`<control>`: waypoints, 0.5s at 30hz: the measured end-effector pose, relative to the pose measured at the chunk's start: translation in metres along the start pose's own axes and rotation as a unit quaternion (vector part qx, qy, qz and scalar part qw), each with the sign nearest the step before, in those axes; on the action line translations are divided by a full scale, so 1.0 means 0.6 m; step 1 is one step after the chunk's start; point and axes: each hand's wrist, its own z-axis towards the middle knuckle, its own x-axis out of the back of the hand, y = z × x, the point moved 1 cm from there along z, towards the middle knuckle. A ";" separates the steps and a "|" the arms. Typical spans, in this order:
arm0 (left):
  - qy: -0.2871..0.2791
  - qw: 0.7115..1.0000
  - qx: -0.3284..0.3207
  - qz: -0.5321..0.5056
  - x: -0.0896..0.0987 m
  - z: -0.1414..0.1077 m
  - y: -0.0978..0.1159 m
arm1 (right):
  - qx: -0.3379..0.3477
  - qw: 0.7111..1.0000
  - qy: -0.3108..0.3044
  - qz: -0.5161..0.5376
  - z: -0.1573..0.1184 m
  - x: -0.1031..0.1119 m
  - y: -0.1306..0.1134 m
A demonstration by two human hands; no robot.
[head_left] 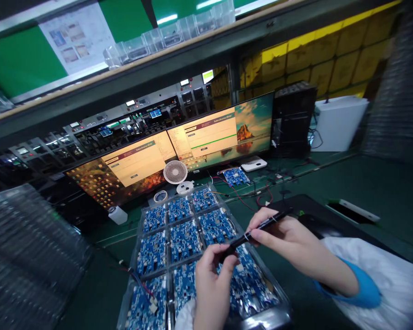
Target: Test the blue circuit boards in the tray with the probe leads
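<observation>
Pen [269, 223], slim and black, is being held aslant in both bare hands above the right part of a tray [270, 317]. The left hand [211, 284] is pinching the lower end narrowly between thumb and fingers, while the right hand [291, 238] is gripping it further up the shaft — its thumb lying along the side and the upper end poking out past the fingers. A pale sleeve with a blue cuff [366, 288] is surrounding the right wrist. Below the hands, blue circuit boards [186, 240] are filling the tray's compartments in rows of three, and a wire with a white plug [153, 305] is lying over the boards at the near left. Behind the tray, a small round fan [175, 172] is standing in front of two screens [220, 133], with a roll of tape [160, 196] and a white bottle [117, 215] sitting to its left. Another blue board [236, 176] is lying beyond the tray among loose wires, near a flat white box [253, 163]. Farther right, a black computer case [292, 121] is standing beside a larger white box [339, 123]. Stacked clear trays [30, 256] are rising at the left — blurred, so their number is hard to tell. Overhead, a shelf [192, 45] is carrying clear plastic bins [172, 34] in front of a pictured sheet [77, 36].
</observation>
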 end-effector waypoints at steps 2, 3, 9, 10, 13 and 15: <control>-0.042 0.999 0.004 0.009 -0.006 -0.008 0.004 | -0.021 0.999 -0.021 0.016 -0.011 -0.005 0.010; -0.068 0.998 0.011 0.004 -0.009 -0.011 0.006 | -0.036 0.998 -0.038 0.037 -0.017 -0.008 0.017; -0.190 0.973 0.105 -0.074 -0.011 -0.026 0.010 | 0.017 0.994 -0.043 0.099 -0.057 -0.015 0.053; -0.207 0.968 0.115 -0.076 -0.011 -0.025 0.011 | 0.032 0.994 -0.035 0.094 -0.060 -0.013 0.058; -0.252 0.961 0.110 -0.041 -0.011 -0.004 0.017 | 0.045 0.995 -0.028 0.080 -0.056 -0.006 0.082; -0.253 0.964 0.026 0.074 -0.007 0.034 0.026 | 0.046 0.997 0.011 0.061 -0.042 0.001 0.113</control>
